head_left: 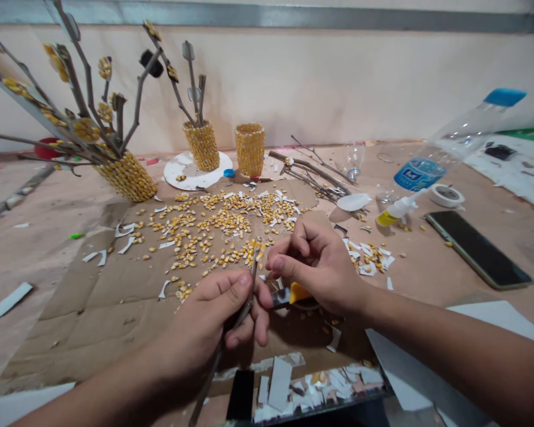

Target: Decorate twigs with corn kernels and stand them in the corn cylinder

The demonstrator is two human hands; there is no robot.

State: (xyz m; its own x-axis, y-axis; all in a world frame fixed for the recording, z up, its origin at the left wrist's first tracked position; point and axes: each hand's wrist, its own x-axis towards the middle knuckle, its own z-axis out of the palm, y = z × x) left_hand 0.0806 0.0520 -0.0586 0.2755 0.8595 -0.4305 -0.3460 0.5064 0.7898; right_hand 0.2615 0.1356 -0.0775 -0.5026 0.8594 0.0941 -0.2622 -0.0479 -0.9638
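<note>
My left hand (213,317) is closed around a thin grey twig (248,296) that sticks up between my hands, with corn kernels at its tip. My right hand (318,264) is closed over a yellow-handled cutter (293,295), its blade end reaching toward the twig. Both hands hover above a brown cardboard sheet (102,302). Loose corn kernels (222,222) lie scattered on the cardboard just beyond my hands.
Kernel-covered vases stand at the back: one with branches (127,175), one on a white plate (202,145), one plain (250,148). Bare twigs (311,172), a glue bottle (396,210), tape roll (445,194), plastic bottle (454,142) and phone (476,249) lie right. Paper scraps (293,382) sit near me.
</note>
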